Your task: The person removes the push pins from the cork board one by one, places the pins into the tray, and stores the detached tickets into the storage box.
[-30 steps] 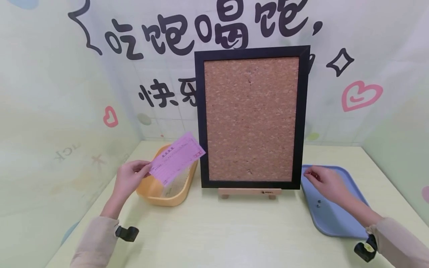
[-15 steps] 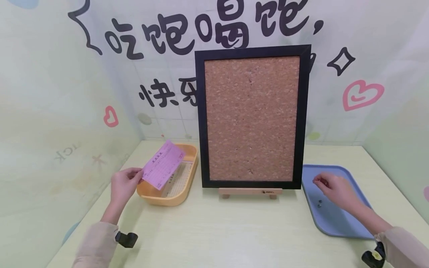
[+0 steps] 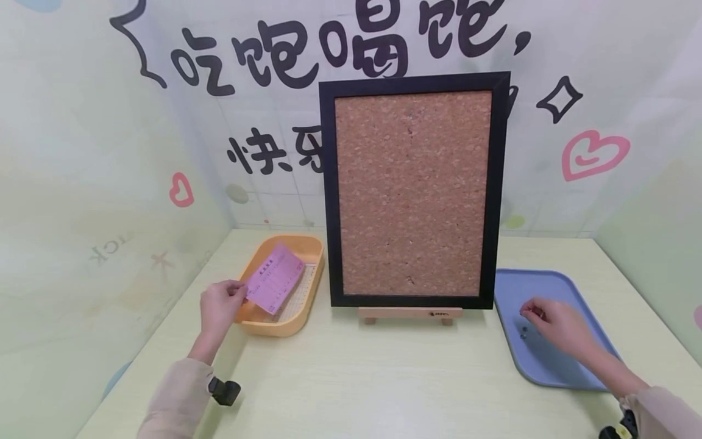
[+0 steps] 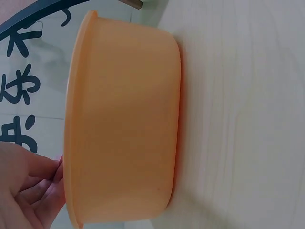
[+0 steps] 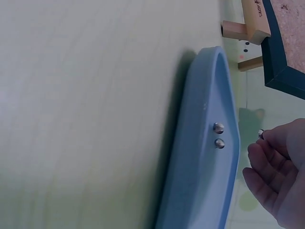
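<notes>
My left hand (image 3: 222, 305) pinches the near left corner of a pink printed paper slip (image 3: 275, 277). The slip lies tilted within the yellow basket (image 3: 274, 330), over a cream printed sheet (image 3: 303, 292). In the left wrist view the basket's wall (image 4: 126, 119) hides the slip, while my fingertips are right at the rim. My right hand (image 3: 562, 326) is above the blue tray (image 3: 540, 280). Between its thumb and index finger it pinches a small silver pushpin (image 5: 260, 134). Two more round silver pushpins (image 5: 218, 136) lie in the tray.
A black-framed cork board (image 3: 414, 195) stands upright on a small wooden easel (image 3: 410, 313) at the back centre, between basket and tray. The pale table (image 3: 373, 378) extends in front of it. A printed backdrop (image 3: 263, 201) closes off the rear.
My left hand has lowered the pink slip from beside the board into the basket. My right hand has moved toward me and slightly right over the tray.
</notes>
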A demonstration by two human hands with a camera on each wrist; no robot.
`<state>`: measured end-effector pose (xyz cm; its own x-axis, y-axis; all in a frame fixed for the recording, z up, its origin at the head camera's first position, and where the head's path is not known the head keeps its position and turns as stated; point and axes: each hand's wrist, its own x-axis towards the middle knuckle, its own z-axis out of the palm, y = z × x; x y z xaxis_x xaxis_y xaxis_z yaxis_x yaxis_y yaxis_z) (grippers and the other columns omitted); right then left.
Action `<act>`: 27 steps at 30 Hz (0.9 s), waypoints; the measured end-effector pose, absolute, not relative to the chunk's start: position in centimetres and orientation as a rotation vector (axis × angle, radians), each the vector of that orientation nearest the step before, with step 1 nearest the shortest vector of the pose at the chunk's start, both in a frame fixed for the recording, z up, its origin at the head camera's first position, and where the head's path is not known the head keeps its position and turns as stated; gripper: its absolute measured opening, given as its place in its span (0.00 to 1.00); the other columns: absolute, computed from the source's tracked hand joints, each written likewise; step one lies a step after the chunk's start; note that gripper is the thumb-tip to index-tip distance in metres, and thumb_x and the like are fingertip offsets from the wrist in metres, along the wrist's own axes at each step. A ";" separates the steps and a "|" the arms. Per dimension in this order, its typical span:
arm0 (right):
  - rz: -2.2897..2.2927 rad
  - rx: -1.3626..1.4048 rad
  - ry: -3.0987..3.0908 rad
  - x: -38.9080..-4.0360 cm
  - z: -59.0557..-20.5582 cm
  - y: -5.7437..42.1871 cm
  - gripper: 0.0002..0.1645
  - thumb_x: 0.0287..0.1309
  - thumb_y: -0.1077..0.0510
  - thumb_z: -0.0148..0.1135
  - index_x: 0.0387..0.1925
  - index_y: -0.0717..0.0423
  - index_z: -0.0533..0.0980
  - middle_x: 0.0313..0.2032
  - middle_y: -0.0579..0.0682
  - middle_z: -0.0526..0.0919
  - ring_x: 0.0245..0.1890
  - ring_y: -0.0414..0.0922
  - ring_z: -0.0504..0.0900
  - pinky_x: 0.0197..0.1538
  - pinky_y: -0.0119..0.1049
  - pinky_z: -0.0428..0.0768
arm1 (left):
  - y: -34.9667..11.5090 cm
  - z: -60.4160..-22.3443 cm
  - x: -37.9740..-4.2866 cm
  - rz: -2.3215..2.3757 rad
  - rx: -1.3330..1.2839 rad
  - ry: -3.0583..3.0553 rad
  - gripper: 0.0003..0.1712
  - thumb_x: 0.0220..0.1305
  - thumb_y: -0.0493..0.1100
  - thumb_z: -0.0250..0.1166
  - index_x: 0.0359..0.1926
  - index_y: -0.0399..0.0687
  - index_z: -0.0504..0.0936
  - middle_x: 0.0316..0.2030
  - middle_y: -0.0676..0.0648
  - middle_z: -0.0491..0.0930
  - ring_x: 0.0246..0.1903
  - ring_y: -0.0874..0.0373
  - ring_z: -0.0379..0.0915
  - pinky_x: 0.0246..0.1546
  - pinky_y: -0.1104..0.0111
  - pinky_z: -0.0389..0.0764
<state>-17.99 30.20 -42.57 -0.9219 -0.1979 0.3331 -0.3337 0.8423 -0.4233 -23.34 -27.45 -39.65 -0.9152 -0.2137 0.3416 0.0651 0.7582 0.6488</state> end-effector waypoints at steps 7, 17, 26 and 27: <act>0.699 0.443 -2.705 -17.5 -43.5 30.8 0.05 0.48 0.69 0.61 0.24 0.57 0.78 0.18 0.40 0.75 0.16 0.28 0.63 0.18 0.27 0.65 | -26.7 -40.0 -23.5 -0.988 0.123 -2.602 0.10 0.57 0.33 0.58 0.34 0.27 0.80 0.25 0.35 0.81 0.21 0.48 0.78 0.12 0.75 0.69; 0.709 0.467 -2.717 -17.3 -44.2 31.5 0.06 0.47 0.69 0.62 0.23 0.56 0.78 0.18 0.38 0.74 0.17 0.27 0.62 0.18 0.27 0.64 | -25.7 -40.9 -23.8 -0.996 0.074 -2.650 0.11 0.56 0.32 0.57 0.37 0.27 0.80 0.28 0.33 0.81 0.24 0.47 0.80 0.16 0.74 0.74; 0.723 0.455 -2.774 -17.0 -44.4 31.8 0.06 0.48 0.68 0.61 0.24 0.55 0.78 0.19 0.39 0.76 0.17 0.27 0.63 0.19 0.27 0.65 | -26.3 -40.9 -23.9 -1.035 0.004 -2.726 0.13 0.54 0.31 0.60 0.41 0.27 0.79 0.30 0.34 0.81 0.26 0.48 0.80 0.18 0.74 0.75; 0.729 0.450 -2.790 -17.0 -44.3 31.7 0.06 0.48 0.68 0.61 0.24 0.56 0.78 0.20 0.39 0.76 0.18 0.28 0.64 0.19 0.27 0.65 | -26.3 -40.8 -23.8 -1.039 -0.009 -2.741 0.13 0.54 0.31 0.60 0.41 0.27 0.79 0.30 0.34 0.81 0.26 0.48 0.80 0.19 0.74 0.76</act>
